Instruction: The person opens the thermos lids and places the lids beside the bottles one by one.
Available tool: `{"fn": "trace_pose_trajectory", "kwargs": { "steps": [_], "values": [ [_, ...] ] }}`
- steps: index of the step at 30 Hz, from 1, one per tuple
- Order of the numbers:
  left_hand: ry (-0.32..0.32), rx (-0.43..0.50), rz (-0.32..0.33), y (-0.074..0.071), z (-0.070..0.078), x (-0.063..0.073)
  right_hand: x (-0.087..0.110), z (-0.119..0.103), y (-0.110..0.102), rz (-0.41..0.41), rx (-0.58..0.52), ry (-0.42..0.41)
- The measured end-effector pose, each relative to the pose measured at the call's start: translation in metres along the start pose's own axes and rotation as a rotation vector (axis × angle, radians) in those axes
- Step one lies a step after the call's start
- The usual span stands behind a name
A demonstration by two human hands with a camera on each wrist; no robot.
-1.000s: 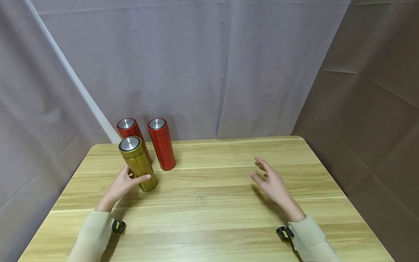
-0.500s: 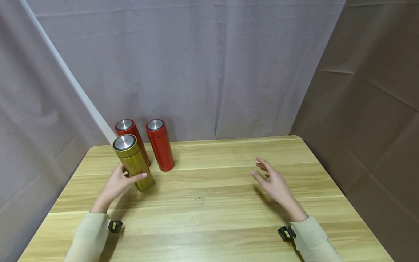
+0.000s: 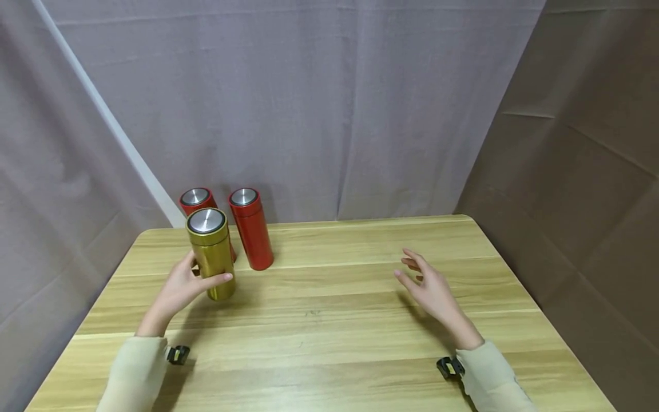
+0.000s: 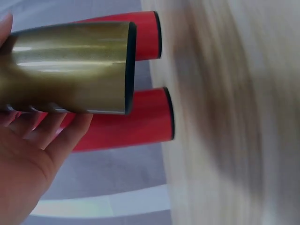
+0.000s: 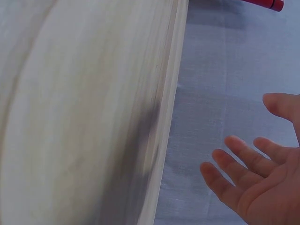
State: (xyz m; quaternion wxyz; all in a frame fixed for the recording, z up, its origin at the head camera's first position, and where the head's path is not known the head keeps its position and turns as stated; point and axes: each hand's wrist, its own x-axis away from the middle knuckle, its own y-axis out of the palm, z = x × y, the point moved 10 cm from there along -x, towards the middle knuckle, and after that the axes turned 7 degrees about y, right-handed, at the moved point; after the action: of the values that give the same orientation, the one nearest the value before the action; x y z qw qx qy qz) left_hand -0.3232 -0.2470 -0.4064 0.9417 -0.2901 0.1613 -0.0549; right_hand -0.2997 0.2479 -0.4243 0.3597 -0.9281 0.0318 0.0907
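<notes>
My left hand [image 3: 177, 289] grips a gold vacuum flask [image 3: 215, 260] around its lower half, thumb across the front. In the left wrist view the dark base of the gold flask [image 4: 70, 65] hangs above the tabletop, with fingers curled beneath its side. Close behind it stands a red flask [image 3: 198, 197], mostly covered by the gold one. A second red flask [image 3: 252, 232] with a silver lid stands upright just to the right. Over the right part of the table my right hand [image 3: 429, 286] hovers with fingers spread and loosely bent, holding nothing.
The wooden table [image 3: 329, 337] has a faint dark mark [image 3: 312, 313] near its middle. Grey cloth [image 3: 288, 109] hangs behind the far edge, and a brown cloth [image 3: 582, 189] borders the right side. A wrist camera [image 3: 177, 355] sits at the left cuff.
The gold flask in my left hand has shifted slightly left and now stands straighter, covering more of the rear red flask. My right hand has stayed nearly still.
</notes>
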Motion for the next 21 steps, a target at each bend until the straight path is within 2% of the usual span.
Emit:
{"fn": "trace_pose_trajectory", "kwargs": {
  "steps": [9,21],
  "values": [
    [0.134,-0.07,-0.032,0.012,0.033,-0.004,0.0,0.0,0.0,0.0,0.006,0.003],
    [0.219,-0.185,-0.07,0.036,0.071,-0.01,0.001,0.006,-0.003,0.015,0.017,0.017]
  ]
}}
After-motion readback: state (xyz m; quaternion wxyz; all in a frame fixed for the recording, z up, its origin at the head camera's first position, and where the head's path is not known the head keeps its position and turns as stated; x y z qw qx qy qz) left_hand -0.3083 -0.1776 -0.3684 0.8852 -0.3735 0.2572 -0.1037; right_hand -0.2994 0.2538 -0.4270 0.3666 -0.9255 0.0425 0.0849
